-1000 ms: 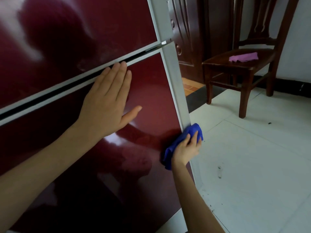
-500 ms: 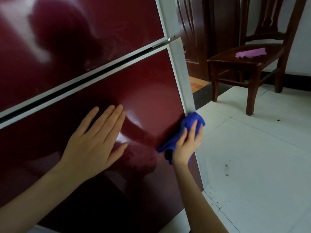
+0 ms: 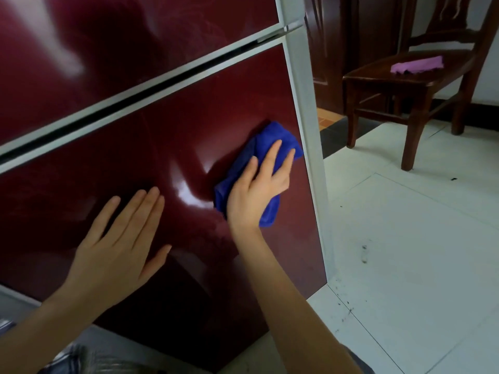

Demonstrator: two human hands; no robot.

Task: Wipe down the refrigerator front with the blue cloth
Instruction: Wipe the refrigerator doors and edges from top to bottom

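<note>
The refrigerator front (image 3: 162,130) is glossy dark red with pale grey trim and a gap between its upper and lower doors. My right hand (image 3: 256,190) presses the crumpled blue cloth (image 3: 270,141) flat against the lower door, close to its right edge. The cloth shows above my fingers and below my palm. My left hand (image 3: 121,238) lies flat on the lower door to the left, fingers spread, holding nothing.
A dark wooden chair (image 3: 415,85) stands to the right on the white tiled floor (image 3: 418,252), with a pink cloth (image 3: 417,65) on its seat. A dark wooden door (image 3: 337,49) is behind the fridge edge. Small dark specks dot the floor.
My right hand has carried the blue cloth up and leftward from the door's right edge onto the red panel. My left hand has slid down the lower door.
</note>
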